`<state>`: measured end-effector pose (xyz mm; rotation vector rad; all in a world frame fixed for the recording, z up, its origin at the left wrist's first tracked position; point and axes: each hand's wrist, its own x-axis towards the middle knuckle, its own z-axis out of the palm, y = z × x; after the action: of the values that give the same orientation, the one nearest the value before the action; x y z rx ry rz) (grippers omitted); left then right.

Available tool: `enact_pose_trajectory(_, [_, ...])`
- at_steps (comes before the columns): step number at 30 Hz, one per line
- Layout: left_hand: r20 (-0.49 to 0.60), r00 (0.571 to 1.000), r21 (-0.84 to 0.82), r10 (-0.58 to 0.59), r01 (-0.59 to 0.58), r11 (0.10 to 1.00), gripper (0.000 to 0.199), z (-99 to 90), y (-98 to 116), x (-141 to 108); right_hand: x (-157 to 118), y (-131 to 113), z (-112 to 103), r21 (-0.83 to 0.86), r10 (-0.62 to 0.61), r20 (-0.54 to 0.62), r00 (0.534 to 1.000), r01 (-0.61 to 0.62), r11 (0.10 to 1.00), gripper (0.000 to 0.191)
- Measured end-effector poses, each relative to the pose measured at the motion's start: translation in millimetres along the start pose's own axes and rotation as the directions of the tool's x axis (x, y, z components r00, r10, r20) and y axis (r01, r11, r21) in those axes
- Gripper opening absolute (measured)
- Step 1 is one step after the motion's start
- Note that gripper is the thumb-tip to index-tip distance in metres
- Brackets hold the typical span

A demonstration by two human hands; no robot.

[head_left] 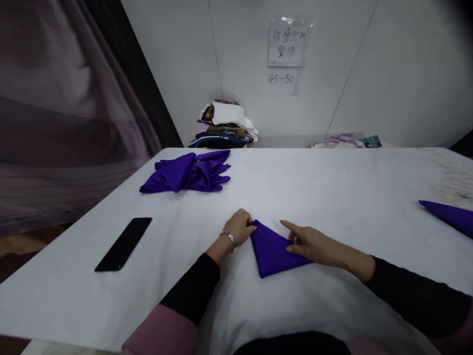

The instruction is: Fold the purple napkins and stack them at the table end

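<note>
A purple cloth napkin [273, 254] lies folded into a triangle on the table in front of me. My left hand [239, 228], with a silver bracelet at the wrist, pinches its upper left corner between thumb and fingers. At the napkin's right side is my right hand [308, 243]. Its thumb presses on the cloth and the index finger points out past the upper edge, while the other fingers curl in by that edge. The napkin's right corner is partly hidden under this hand.
Loose purple napkins [185, 172] lie heaped at the back left. A black phone [123, 245] rests at the left on the white table [332, 192]. A pointed purple folded piece [451, 217] is at the right edge. Stacked clothes [225, 125] stand behind, below wall signs [286, 47].
</note>
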<state>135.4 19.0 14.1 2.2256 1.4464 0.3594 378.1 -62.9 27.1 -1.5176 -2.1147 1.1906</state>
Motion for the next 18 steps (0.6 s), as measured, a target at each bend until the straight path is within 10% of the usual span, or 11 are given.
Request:
enact_pose_trajectory(6, [0.015, 0.997, -0.213, 0.070, -0.065, 0.975, 0.007, -5.1, 1, 4, -41, 12, 10, 0.025, 0.106, 0.022, 0.994, -0.106, 0.994, 0.071])
enact_pose_trajectory(10, [-0.163, 0.974, -0.356, 0.157, -0.207, 0.911, 0.008, -26.0, 13, 4, -39, 11, 0, -0.039, 0.017, -0.041, 0.999, -0.019, 0.999, 0.062])
enact_pose_trajectory(14, [-0.428, 0.832, -0.172, 0.354, -0.459, 0.871, 0.035, -54.4, 30, 0, -38, -4, -38, -0.528, -0.306, -0.391, 0.868, 0.061, 0.847, 0.048])
enact_pose_trajectory(18, [-0.444, 0.696, 0.237, 0.565, -0.516, 0.823, 0.036, -45.6, 32, -8, -38, -2, -48, -0.704, -0.476, -0.463, 0.748, 0.017, 0.710, 0.031])
